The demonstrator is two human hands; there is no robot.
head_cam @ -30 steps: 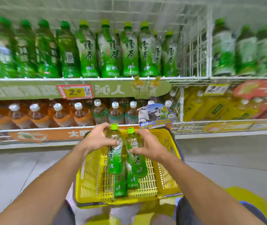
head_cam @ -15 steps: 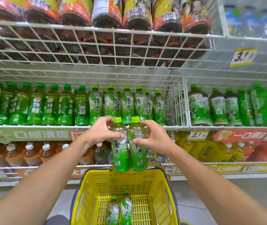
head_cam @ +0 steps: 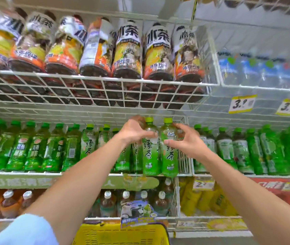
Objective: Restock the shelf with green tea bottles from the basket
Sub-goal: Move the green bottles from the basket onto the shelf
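Curled round the shoulder of the left green tea bottle, the left hand shows its back to the camera and hides that bottle's neck. The right hand pinches the shoulder of the right green tea bottle between the thumb in front and bent fingers whose tips go out of sight behind it. This pair stands upright, side by side and touching, caps up. Their bases sit level with the front rail of the wire shelf, but I cannot tell whether they rest on it.

Just left of the pair, partly behind the left wrist, stocked green tea bottles fill the same shelf. More green bottles to the right of the pair are too blurred to read. Above the pair, iced tea bottles stand on a wire rack. Below the pair are brown tea bottles with white caps. Well below it, the yellow basket is cut off by the frame edge, and its contents are unseen.

Both forearms reach up and forward, converging on the pair. A pale blue sleeve covers the left upper arm.
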